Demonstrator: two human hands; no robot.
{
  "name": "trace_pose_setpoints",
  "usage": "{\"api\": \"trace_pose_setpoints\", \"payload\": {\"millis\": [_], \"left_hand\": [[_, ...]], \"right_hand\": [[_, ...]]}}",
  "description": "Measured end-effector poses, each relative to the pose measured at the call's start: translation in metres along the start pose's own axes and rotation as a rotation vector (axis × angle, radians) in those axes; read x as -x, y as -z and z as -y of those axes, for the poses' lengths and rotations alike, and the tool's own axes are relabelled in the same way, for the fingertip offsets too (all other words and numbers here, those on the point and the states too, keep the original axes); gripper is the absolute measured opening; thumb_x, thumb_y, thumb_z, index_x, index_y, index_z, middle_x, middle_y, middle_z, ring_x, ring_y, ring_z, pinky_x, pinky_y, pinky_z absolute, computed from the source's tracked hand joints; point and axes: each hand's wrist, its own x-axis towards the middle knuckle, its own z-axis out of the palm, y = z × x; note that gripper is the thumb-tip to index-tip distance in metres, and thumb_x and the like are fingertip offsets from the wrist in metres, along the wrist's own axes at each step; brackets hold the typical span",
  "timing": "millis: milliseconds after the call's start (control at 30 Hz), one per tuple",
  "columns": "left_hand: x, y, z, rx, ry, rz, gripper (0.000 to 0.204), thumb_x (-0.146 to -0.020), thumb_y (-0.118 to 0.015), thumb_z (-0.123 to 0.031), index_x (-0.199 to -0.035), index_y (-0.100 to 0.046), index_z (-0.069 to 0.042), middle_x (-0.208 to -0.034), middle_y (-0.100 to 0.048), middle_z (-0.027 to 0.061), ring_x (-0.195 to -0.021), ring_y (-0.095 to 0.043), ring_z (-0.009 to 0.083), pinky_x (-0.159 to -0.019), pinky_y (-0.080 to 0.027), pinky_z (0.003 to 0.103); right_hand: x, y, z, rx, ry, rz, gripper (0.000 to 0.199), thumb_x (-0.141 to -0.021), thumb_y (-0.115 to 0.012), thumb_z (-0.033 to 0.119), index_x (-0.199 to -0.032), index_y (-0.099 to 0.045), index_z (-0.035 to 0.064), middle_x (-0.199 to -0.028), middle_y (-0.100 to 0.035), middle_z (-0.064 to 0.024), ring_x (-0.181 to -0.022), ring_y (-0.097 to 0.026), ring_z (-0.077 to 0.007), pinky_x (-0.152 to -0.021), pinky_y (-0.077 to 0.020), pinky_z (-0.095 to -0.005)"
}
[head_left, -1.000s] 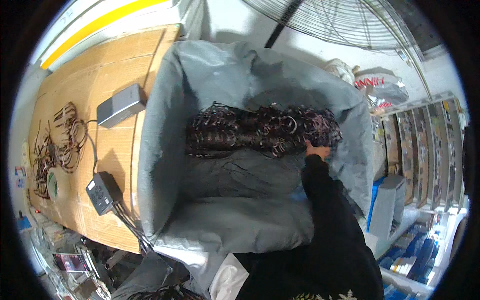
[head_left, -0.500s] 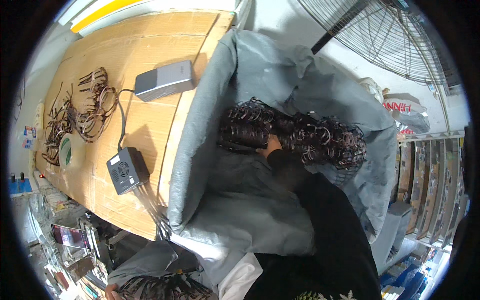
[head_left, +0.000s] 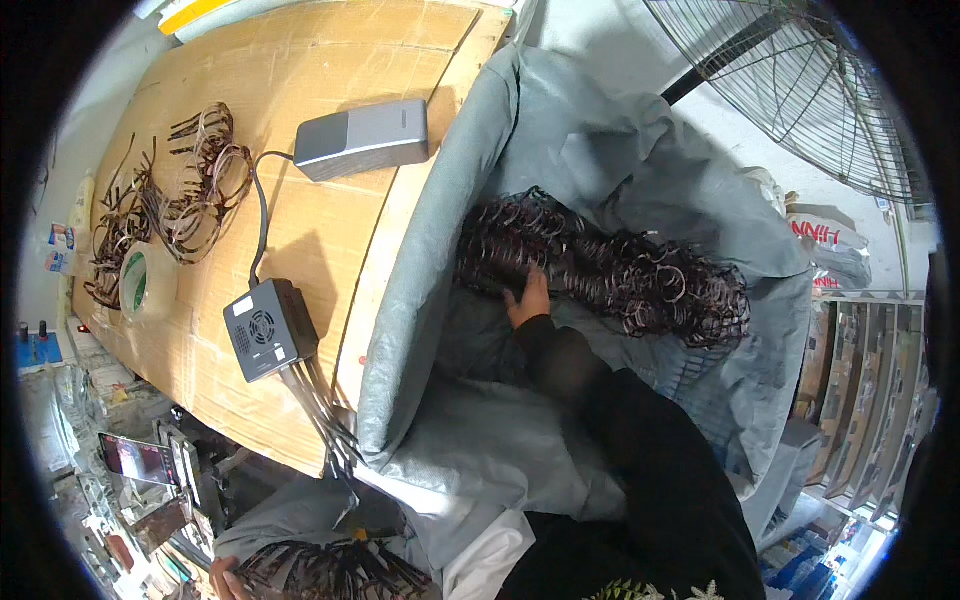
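Right hand [head_left: 528, 298], dark sleeve, now at the left end of the heap of dark coiled wires [head_left: 600, 270] in the grey-lined bin [head_left: 420, 300]; a second ago it was at the heap's right end. Fingers spread flat on the coils; whether any are pinched, cannot tell. Left hand [head_left: 225, 578] at lower edge, closed on a separate bundle of coils [head_left: 320, 572]. Judgement: selecting from the left side. Grey pedal [head_left: 362, 137] and black box [head_left: 268, 328] on cardboard table [head_left: 200, 120].

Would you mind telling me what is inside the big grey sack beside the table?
The grey sack holds a heap of dark coiled wire bundles, with the right hand resting on them. Whatever lies beneath the heap is covered by the coils and the sleeve.
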Motion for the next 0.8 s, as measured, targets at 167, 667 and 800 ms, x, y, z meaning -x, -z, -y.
{"api": "trace_pose_setpoints", "payload": {"millis": [167, 667, 800], "left_hand": [[0.001, 0.0, -0.002, -0.001, 0.02, 0.004, 0.049, -0.096, -0.036, -0.042, -0.106, -0.056, 0.002, -0.09, -0.06, 0.0211, -0.08, -0.054, 0.0361, -0.072, -0.041, 0.042], [0.0, -0.002, -0.006, 0.019, 0.058, 0.008, 0.05, -0.096, -0.035, -0.043, -0.103, -0.058, 0.001, -0.085, -0.062, 0.0206, -0.075, -0.055, 0.0361, -0.068, -0.042, 0.042], [0.001, -0.003, -0.009, 0.025, 0.064, 0.004, 0.05, -0.096, -0.035, -0.044, -0.102, -0.059, 0.0, -0.084, -0.062, 0.0204, -0.074, -0.055, 0.0361, -0.067, -0.043, 0.042]], "right_hand": [[0.003, 0.004, 0.004, -0.225, -0.269, 0.017, 0.071, -0.072, -0.074, 0.008, -0.128, -0.031, -0.0003, -0.123, -0.047, -0.024, -0.115, -0.048, -0.0364, -0.096, -0.0387, -0.0396], [-0.008, -0.037, 0.0, 0.268, -0.047, 0.205, 0.1, -0.066, -0.079, 0.032, -0.137, -0.018, -0.0037, -0.121, -0.05, -0.0256, -0.109, -0.051, -0.0399, -0.092, -0.0419, -0.0408], [-0.012, -0.048, -0.008, 0.328, -0.054, 0.214, 0.088, -0.064, -0.08, 0.031, -0.131, -0.032, -0.0028, -0.113, -0.055, -0.0236, -0.105, -0.053, -0.0394, -0.09, -0.0435, -0.0419]]}}
